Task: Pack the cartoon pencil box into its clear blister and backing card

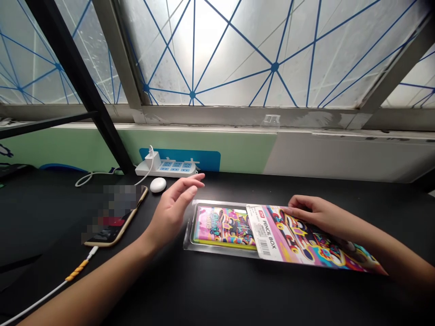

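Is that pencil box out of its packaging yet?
No, in: a clear shell encloses the pencil box, with a printed card across it.

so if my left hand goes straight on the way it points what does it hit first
Likely the green wall panel behind the desk: the left hand points away and rightward, between the power strip and the pencil box, over bare desk. Depth is unclear.

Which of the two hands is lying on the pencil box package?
The right hand; its fingers rest on the pencil box package. The left hand is open beside it.
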Demonstrator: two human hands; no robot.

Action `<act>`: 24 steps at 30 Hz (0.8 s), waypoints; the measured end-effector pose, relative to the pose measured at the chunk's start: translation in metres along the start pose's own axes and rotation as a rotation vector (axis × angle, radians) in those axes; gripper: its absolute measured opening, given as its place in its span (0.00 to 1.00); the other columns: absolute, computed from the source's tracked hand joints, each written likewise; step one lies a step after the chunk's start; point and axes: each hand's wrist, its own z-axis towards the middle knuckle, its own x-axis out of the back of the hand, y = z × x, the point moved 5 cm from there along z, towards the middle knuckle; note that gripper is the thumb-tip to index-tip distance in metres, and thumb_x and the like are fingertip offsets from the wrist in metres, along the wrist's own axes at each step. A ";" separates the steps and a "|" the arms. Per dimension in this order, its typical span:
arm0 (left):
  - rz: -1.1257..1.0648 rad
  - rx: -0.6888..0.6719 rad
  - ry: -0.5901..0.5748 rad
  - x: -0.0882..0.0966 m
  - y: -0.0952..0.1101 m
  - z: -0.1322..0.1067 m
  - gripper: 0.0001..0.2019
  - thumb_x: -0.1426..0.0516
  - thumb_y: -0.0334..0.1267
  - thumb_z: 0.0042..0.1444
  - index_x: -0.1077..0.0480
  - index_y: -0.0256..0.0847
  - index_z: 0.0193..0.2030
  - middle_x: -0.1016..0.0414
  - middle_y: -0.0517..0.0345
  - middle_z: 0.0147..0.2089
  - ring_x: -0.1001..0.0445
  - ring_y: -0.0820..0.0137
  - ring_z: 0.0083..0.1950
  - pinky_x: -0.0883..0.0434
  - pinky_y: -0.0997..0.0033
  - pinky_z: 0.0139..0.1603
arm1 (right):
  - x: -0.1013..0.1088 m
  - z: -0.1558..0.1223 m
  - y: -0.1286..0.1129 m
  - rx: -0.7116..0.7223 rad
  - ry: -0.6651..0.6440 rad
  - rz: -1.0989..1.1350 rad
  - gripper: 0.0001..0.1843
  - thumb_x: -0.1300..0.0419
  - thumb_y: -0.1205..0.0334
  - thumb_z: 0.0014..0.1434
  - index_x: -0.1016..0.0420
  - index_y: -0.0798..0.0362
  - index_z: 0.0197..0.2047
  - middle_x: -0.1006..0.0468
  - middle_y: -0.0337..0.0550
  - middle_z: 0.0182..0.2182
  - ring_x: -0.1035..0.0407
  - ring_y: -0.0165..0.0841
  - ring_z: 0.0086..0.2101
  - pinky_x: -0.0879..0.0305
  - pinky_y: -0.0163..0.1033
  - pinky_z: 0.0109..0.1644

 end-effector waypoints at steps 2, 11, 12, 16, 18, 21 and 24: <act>-0.059 -0.012 0.021 0.002 -0.010 0.004 0.15 0.47 0.49 0.69 0.26 0.44 0.50 0.31 0.50 0.70 0.40 0.53 0.75 0.42 0.48 0.73 | 0.004 -0.001 0.005 0.019 -0.122 0.037 0.23 0.34 0.37 0.55 0.20 0.46 0.43 0.17 0.42 0.35 0.25 0.42 0.35 0.29 0.41 0.36; -0.083 -0.089 -0.045 -0.017 -0.023 -0.009 0.26 0.59 0.59 0.72 0.29 0.47 0.56 0.36 0.52 0.73 0.45 0.56 0.77 0.50 0.49 0.76 | -0.004 0.003 -0.008 -0.020 -0.202 0.050 0.36 0.29 0.41 0.51 0.27 0.38 0.61 0.20 0.42 0.57 0.23 0.50 0.52 0.24 0.47 0.53; -0.088 -0.092 -0.018 -0.016 -0.023 -0.009 0.26 0.60 0.59 0.72 0.29 0.47 0.55 0.35 0.53 0.73 0.45 0.56 0.77 0.50 0.49 0.76 | -0.006 0.005 -0.016 -0.006 -0.184 0.018 0.36 0.29 0.40 0.50 0.27 0.39 0.61 0.20 0.44 0.57 0.24 0.51 0.53 0.25 0.49 0.54; -0.101 -0.083 0.026 -0.015 -0.024 -0.009 0.27 0.60 0.60 0.71 0.30 0.48 0.55 0.35 0.53 0.73 0.44 0.54 0.77 0.49 0.47 0.75 | -0.022 0.020 -0.069 0.105 -0.150 -0.129 0.39 0.30 0.36 0.48 0.24 0.44 0.59 0.21 0.50 0.58 0.26 0.55 0.55 0.27 0.53 0.57; -0.126 -0.097 0.027 -0.015 -0.024 -0.009 0.27 0.59 0.61 0.71 0.29 0.47 0.55 0.35 0.52 0.72 0.43 0.54 0.76 0.49 0.47 0.75 | -0.037 0.028 -0.103 0.169 -0.173 -0.195 0.39 0.31 0.34 0.50 0.24 0.46 0.59 0.21 0.52 0.57 0.25 0.53 0.54 0.27 0.52 0.56; -0.165 -0.096 0.040 -0.015 -0.024 -0.010 0.26 0.58 0.62 0.71 0.29 0.47 0.54 0.33 0.52 0.71 0.42 0.54 0.76 0.48 0.48 0.75 | -0.063 0.040 -0.154 0.307 -0.167 -0.277 0.35 0.35 0.33 0.55 0.23 0.47 0.57 0.19 0.51 0.53 0.22 0.49 0.47 0.26 0.48 0.46; -0.202 -0.088 0.054 -0.014 -0.023 -0.009 0.25 0.58 0.61 0.71 0.29 0.48 0.54 0.31 0.53 0.70 0.40 0.54 0.75 0.46 0.48 0.74 | -0.083 0.046 -0.187 0.379 -0.129 -0.312 0.33 0.36 0.34 0.56 0.24 0.47 0.56 0.19 0.50 0.52 0.24 0.50 0.47 0.30 0.50 0.49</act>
